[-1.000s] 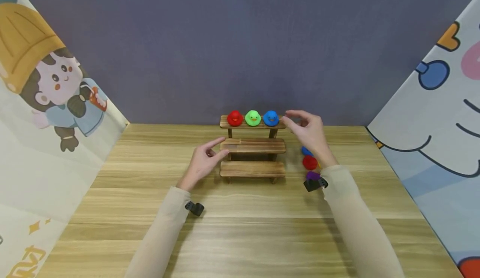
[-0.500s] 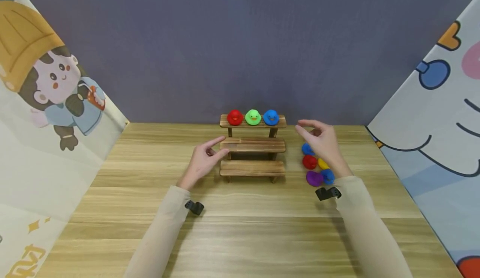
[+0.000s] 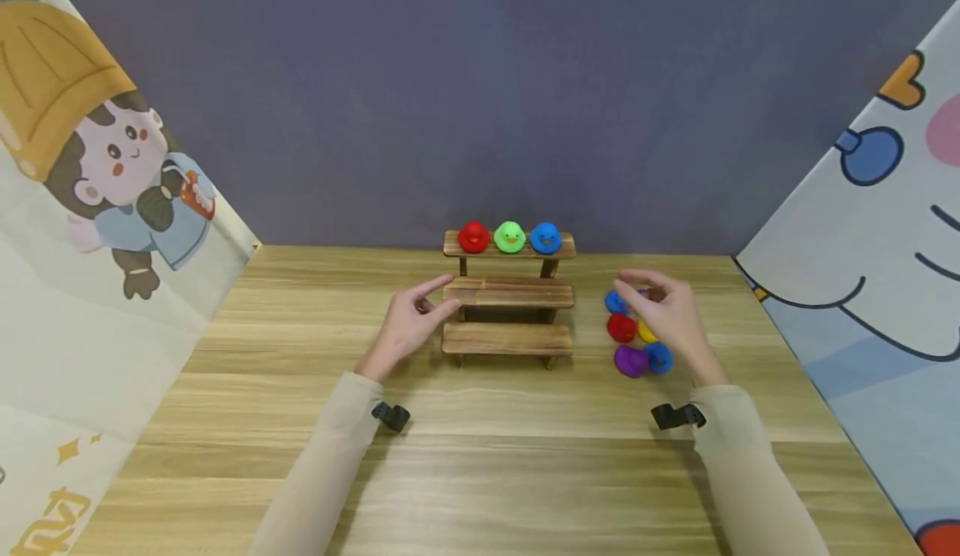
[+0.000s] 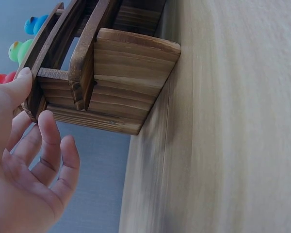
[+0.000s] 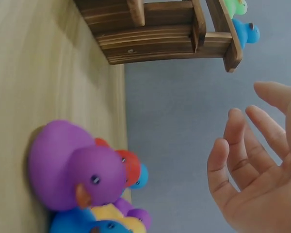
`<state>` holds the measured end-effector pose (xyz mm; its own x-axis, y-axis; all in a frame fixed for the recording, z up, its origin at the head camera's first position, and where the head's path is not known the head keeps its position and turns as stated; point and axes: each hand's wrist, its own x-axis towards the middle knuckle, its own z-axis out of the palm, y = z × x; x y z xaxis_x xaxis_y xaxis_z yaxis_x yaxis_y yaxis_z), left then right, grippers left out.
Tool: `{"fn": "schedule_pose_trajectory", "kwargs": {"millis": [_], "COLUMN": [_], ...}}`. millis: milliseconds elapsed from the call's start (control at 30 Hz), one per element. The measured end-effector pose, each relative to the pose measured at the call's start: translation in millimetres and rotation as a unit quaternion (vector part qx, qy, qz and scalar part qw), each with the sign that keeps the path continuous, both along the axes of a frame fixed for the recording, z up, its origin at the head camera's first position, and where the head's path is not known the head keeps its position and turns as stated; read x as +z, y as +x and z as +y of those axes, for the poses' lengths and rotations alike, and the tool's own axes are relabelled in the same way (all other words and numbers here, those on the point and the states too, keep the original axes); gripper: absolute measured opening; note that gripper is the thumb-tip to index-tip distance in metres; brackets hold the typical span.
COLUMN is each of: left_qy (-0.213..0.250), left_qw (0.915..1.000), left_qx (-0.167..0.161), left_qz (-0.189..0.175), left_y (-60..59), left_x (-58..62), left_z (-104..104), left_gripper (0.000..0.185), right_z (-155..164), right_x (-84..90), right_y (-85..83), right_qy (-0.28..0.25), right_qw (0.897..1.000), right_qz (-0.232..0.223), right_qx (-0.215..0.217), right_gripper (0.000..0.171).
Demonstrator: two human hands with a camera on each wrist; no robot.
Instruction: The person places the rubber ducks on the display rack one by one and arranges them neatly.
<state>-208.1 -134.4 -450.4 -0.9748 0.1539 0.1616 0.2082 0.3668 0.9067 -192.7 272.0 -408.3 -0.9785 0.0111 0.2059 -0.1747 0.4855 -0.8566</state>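
Note:
A three-tier wooden stand [image 3: 507,340] stands on the table, with red [image 3: 473,237], green [image 3: 510,237] and blue [image 3: 545,238] rubber ducks lined up on its top tier. My left hand [image 3: 401,327] is at the stand's left end, thumb and forefinger pinching the end of the middle tier. To the right, my right hand [image 3: 670,314] hovers above loose rubber ducks, fingers loosely bent and nothing between them. A purple duck [image 5: 77,165] shows large in the right wrist view; a red duck [image 3: 621,328] and a yellow duck [image 3: 647,331] lie near it, the yellow partly hidden.
Two more blue ducks, one in front [image 3: 658,358] and one behind [image 3: 617,302], lie in the loose group, with another purple one partly hidden. A grey wall [image 3: 480,106] rises behind the table [image 3: 480,473]. Printed panels [image 3: 97,331] flank both sides.
My right hand has moved from beside the blue duck on the top tier, right and toward me, to above the loose ducks. The left hand has stayed at the stand.

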Motion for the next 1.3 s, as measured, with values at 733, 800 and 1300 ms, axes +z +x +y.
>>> {"fn": "schedule_pose_trajectory", "kwargs": {"millis": [733,800,1300], "left_qy": [0.001,0.0,0.0], "left_qw": [1.0,1.0,1.0], "left_qx": [-0.002,0.0,0.005], "left_qz": [0.004,0.004,0.0], "left_y": [1.5,1.8,1.3], "left_x": [-1.1,-0.1,-0.3], "left_z": [1,1,1], "left_gripper": [0.052,0.052,0.052], "right_z": [48,51,67], "right_x": [-41.5,-42.3,-53.4], "right_y": [34.3,36.8,55.3], "right_qy": [0.045,0.05,0.066], "right_qw": [0.997,0.997,0.994], "right_qz": [-0.044,-0.045,-0.077], "right_qx": [-0.033,-0.036,-0.031], "right_gripper": [0.045,0.045,0.046]}}
